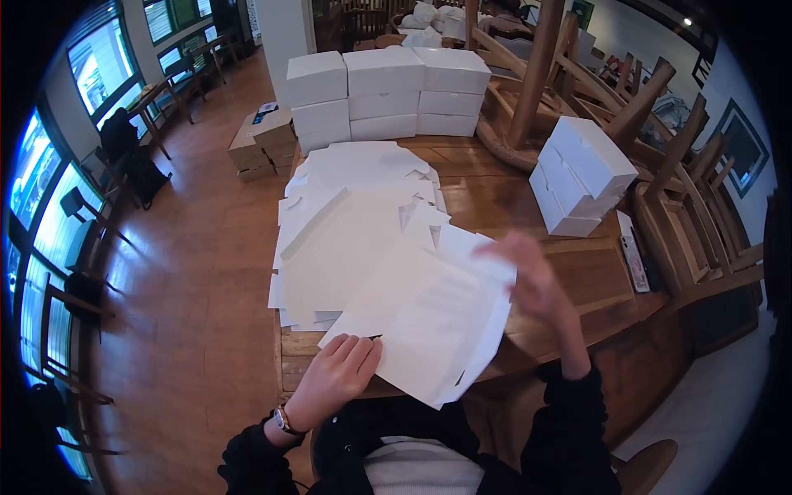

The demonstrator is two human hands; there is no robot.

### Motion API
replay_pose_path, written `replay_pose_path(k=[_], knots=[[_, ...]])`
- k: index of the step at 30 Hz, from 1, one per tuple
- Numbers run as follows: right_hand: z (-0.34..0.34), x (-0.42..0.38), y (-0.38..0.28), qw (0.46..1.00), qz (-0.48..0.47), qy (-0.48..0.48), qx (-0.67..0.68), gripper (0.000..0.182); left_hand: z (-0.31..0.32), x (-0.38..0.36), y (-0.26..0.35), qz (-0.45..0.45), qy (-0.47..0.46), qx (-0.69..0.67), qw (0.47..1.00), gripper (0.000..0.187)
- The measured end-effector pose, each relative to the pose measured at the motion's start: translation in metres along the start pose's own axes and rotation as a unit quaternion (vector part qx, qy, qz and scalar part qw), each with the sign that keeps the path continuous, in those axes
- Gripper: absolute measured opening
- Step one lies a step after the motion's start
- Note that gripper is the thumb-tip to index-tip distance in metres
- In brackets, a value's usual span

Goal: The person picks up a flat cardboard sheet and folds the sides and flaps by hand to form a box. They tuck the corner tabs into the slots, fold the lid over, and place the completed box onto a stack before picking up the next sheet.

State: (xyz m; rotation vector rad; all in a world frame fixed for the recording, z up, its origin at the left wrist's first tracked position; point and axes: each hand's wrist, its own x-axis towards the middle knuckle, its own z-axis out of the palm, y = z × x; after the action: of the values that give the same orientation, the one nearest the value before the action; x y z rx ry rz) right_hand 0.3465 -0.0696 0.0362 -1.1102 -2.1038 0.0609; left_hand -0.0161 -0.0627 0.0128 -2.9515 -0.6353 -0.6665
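Head view: left hand [337,375] pins cardboard sheet [437,330] at table edge [285,363]; blurred right hand [532,280] seemingly grips far edge.

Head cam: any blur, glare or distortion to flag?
Head view: right hand motion-blurred, left hand sharp on the white card sheet; strong fisheye bending with a black vignette at the corners; windows at left blown out bluish.
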Motion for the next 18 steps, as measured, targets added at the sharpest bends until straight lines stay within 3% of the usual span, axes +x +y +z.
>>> replay_pose_path(k=[3,6,10,16,18], knots=[[-0.004,-0.010,-0.047,0.992,-0.049,-0.114,0.015,0.056,-0.003,0.003,0.004,-0.017,-0.011,0.019,1.000,0.037],[-0.008,-0.028,-0.045,0.996,-0.055,-0.075,0.011,0.066,-0.008,0.002,0.002,-0.026,0.011,0.028,0.999,0.038],[-0.004,-0.030,-0.065,0.994,-0.038,-0.014,-0.102,0.059,-0.016,0.003,0.005,-0.043,0.023,0.069,0.996,0.039],[0.035,-0.025,-0.096,0.997,-0.055,0.001,-0.047,0.033,-0.025,0.001,0.017,-0.097,-0.056,0.095,0.989,0.041],[0.037,-0.024,-0.089,0.995,-0.067,-0.039,-0.066,0.029,-0.021,0.000,0.022,-0.105,-0.074,0.088,0.988,0.041]])
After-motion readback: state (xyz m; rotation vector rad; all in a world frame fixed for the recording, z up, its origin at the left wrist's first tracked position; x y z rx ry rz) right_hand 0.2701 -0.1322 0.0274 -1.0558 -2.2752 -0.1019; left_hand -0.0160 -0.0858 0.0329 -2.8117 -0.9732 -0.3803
